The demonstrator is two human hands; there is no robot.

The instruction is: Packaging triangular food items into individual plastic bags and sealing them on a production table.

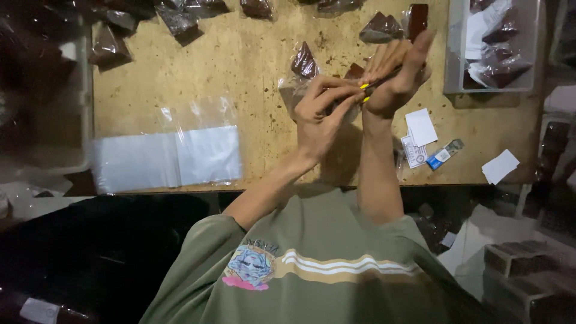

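Both hands work just above the scuffed wooden table (252,54): the left hand (321,117) pinches a small clear plastic bag (294,90) of dark brown pieces, apparently steadying it. The right hand (399,75), fingers flat, presses against it beside the stack of clear empty bags (165,159).

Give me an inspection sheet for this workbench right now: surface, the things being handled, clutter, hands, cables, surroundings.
Surface: worn, stained wooden table.
Job's things: a small clear bag with dark contents is held between both hands; a stack of empty clear plastic bags lies at the near left edge.
Clutter: filled packets of dark pieces along the far edge; white cards and a small blue-and-white item on the right.
Grippers: left hand pinches the bag; right hand is flat, fingers straight, against it.
Cables: nothing seen.
Surroundings: grey tray of packets at far right; stacked boxes low right; dim light.
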